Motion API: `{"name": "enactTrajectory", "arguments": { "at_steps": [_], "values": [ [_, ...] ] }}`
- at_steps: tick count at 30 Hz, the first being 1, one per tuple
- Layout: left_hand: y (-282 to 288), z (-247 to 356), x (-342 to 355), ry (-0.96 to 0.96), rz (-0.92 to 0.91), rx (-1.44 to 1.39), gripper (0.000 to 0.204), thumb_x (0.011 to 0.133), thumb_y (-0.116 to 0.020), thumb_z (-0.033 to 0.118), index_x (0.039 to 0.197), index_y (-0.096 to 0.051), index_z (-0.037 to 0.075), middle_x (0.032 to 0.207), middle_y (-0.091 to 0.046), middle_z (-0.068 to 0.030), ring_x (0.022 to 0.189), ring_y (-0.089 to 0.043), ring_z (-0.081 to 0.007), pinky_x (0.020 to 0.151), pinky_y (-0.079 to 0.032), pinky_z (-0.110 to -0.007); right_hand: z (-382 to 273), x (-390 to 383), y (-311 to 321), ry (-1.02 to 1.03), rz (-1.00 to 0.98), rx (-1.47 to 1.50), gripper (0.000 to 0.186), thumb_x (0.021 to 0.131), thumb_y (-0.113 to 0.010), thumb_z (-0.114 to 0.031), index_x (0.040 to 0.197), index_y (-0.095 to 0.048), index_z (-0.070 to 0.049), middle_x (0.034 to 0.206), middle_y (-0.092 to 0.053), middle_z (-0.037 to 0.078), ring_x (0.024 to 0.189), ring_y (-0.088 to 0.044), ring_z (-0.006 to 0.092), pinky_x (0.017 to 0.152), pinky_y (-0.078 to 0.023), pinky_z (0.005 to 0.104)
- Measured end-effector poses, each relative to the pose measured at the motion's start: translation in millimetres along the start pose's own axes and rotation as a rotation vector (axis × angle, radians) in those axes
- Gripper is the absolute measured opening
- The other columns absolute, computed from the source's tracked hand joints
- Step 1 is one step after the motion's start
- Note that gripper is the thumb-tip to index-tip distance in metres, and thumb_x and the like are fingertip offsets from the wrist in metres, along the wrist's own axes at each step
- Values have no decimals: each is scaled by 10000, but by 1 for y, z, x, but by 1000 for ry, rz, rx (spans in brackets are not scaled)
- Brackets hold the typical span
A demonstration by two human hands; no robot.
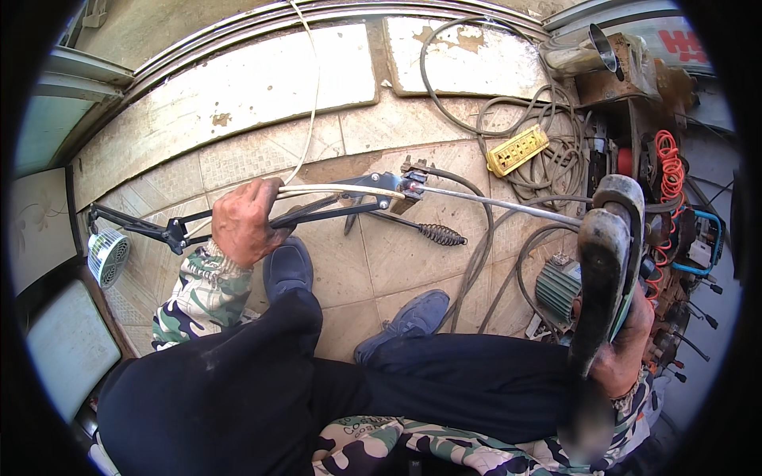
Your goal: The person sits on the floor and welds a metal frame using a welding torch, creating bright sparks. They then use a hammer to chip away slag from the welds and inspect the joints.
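Note:
My left hand (244, 220) is wrapped around a black folding spring arm (325, 208) and the white cable (341, 189) along it. A small round white head with a grille (109, 258) hangs at the arm's far left. My right hand (627, 345) is closed on a worn black electrode holder (607, 262); its grip is mostly hidden. From the holder's jaws a thin welding rod (508, 205) runs left to the arm's right end, where a small reddish spot shows. A metal clamp (414, 176) sits at that end. Just below lies a chipping hammer with a coiled-wire handle (442, 234).
On the tiled floor lie coiled cables (548, 170) and a yellow power strip (517, 151). To the right stand a green finned motor (558, 285), an orange coiled hose (669, 170) and machinery. My blue shoes (413, 317) are below the arm. White slabs (254, 87) lie along the doorway.

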State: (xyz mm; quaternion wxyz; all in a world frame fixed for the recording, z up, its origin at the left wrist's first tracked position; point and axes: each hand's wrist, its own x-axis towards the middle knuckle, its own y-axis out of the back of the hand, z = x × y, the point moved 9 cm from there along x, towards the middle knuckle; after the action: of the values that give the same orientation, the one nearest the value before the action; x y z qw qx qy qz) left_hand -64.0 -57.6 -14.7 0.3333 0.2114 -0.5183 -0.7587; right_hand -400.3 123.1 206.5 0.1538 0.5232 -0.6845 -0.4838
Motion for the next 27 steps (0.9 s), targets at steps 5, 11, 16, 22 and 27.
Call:
{"name": "enactTrajectory", "arguments": {
  "at_steps": [5,11,16,22,27],
  "values": [
    [-2,-1,-1,11,-7,-1,542,624,-890,165,1103,-663,52,914,-707,-122,813,-716,-297,695,-574,-396,-8,-1,0,23,-39,-37,376,834,-751,-76,1176,-633,25,888,-656,44,773,-582,145,753,-474,293],
    [-1,-1,0,-4,11,47,515,652,-872,203,1095,-663,40,952,-718,-118,846,-721,-313,714,-580,-401,-7,-1,0,31,-23,28,398,830,-765,-38,1202,-634,19,913,-666,41,791,-573,132,762,-476,294],
    [1,-5,-7,-52,21,31,517,687,-864,300,1093,-668,46,1012,-708,-127,845,-711,-323,721,-579,-429,2,-6,-1,52,-26,65,357,836,-774,-54,1156,-632,14,892,-661,46,774,-580,136,723,-476,305],
    [-5,-5,-2,34,-23,8,517,675,-890,219,1107,-649,68,954,-702,-125,840,-702,-332,700,-557,-428,-2,-7,11,50,87,-62,311,822,-792,-72,1074,-628,9,833,-628,53,735,-604,170,671,-474,328],
    [-4,-4,0,12,-18,-37,543,697,-879,292,1135,-640,79,946,-694,-115,838,-704,-330,700,-565,-434,3,-8,12,19,144,61,321,798,-784,-44,1077,-637,14,828,-623,54,722,-594,162,664,-475,332]
  ]
}}
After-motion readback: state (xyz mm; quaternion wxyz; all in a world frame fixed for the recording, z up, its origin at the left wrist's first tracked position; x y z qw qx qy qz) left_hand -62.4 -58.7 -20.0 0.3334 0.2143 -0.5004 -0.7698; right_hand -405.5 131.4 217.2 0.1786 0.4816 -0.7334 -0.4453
